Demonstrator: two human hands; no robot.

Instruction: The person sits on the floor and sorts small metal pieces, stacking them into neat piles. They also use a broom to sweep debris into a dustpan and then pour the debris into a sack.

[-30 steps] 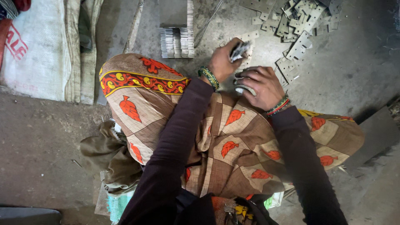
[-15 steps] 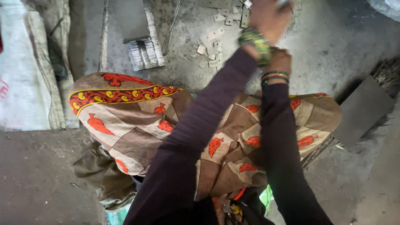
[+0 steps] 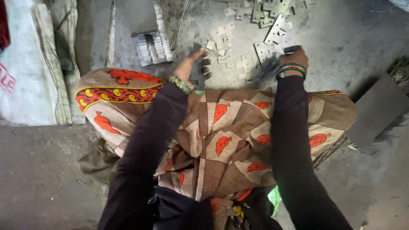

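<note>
left hand [image 3: 192,67] out over the floor just past the far edge of the patterned cloth [image 3: 221,136], fingers loosely curled on a small dark flat piece [image 3: 199,76]; how firmly it is held, cannot tell. beaded bangle at that wrist. right hand [image 3: 293,57] further right, fist closed round a small dark object [image 3: 291,49] that shows above the knuckles; green and red bangles at the wrist. both dark sleeves run across the lap. small pale metal plates [image 3: 221,42] lie scattered on the grey floor [image 3: 353,38] between and beyond the hands, thicker at far right. a stack of thin metal sheets [image 3: 153,44] sits far left of the left hand. white sack [image 3: 25,72] at far left; dark slab [image 3: 377,110] at right.
</note>
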